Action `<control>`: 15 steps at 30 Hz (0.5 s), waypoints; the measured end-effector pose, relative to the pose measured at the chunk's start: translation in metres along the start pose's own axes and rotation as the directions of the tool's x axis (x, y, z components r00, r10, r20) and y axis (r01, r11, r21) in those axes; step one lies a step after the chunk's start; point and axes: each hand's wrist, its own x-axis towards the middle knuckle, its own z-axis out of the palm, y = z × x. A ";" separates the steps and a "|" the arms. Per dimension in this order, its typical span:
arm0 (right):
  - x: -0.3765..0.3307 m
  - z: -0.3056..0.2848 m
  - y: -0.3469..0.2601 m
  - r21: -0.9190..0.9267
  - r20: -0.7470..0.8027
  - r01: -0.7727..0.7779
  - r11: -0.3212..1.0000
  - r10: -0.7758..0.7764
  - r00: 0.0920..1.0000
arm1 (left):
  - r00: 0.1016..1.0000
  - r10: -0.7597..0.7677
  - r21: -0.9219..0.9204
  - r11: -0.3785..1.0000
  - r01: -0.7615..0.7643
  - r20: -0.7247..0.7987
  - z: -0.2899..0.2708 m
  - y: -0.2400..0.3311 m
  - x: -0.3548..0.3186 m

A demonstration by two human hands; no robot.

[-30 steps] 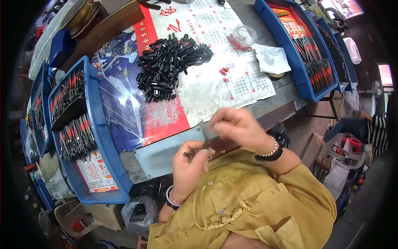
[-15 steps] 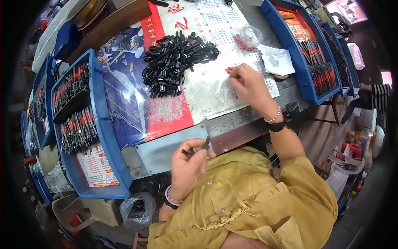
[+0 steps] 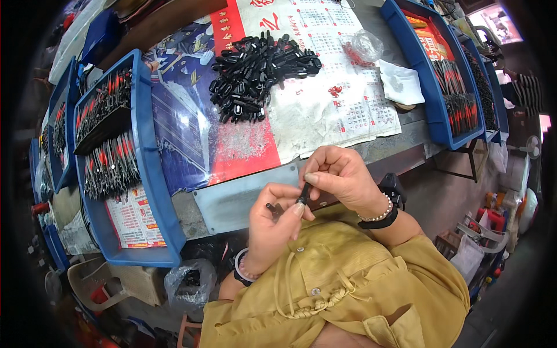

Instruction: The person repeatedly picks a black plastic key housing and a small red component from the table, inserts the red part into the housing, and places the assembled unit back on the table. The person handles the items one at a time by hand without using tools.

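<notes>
The small black part (image 3: 302, 194) is held just off the near edge of the table (image 3: 232, 200), above the person's lap, pinched between both hands.

Going left to right: at the far left stand blue trays (image 3: 148, 174) filled with rows of slim dark pieces with red tips (image 3: 110, 162), laid side by side in two batches; these look like work already done, though whether they are finished items cannot be told for certain. A printed leaflet lies at the near end of that tray. Next comes a loose heap of black plastic parts (image 3: 255, 72) on a paper calendar sheet (image 3: 325, 110) spread over the table; the heap is large, so by my reading a good deal of stock is left to go through.

Below it, the left hand (image 3: 272, 226) is closed around a short dark piece whose end shows beside the thumb, while the right hand (image 3: 342, 177) grips the small black part with thumb and forefinger, touching the left fingertips. The two pieces seem to be in the act of being joined; the fit does not look complete.

Further right lie a few tiny red bits (image 3: 335, 90), a clear plastic bag (image 3: 365, 43), a white cloth (image 3: 401, 83), and another blue tray (image 3: 432, 87) with more rows of red-tipped pieces.
</notes>
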 end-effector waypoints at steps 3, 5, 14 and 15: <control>0.002 0.004 0.004 0.038 0.025 -0.010 0.999 0.009 1.000 | 1.000 0.017 0.011 1.000 -0.017 -0.019 -0.002 0.000 -0.004; 0.002 0.006 0.006 0.051 0.041 0.021 0.998 -0.023 0.999 | 0.999 0.030 0.004 1.000 -0.030 -0.019 -0.004 -0.001 -0.006; -0.008 0.004 0.017 -0.019 0.154 0.242 0.970 -0.237 0.959 | 0.999 0.027 -0.044 0.999 -0.028 -0.025 0.001 -0.002 -0.018; -0.009 0.004 0.019 -0.035 0.146 0.273 0.961 -0.265 0.953 | 0.999 0.027 -0.046 0.999 -0.028 -0.030 0.002 -0.002 -0.019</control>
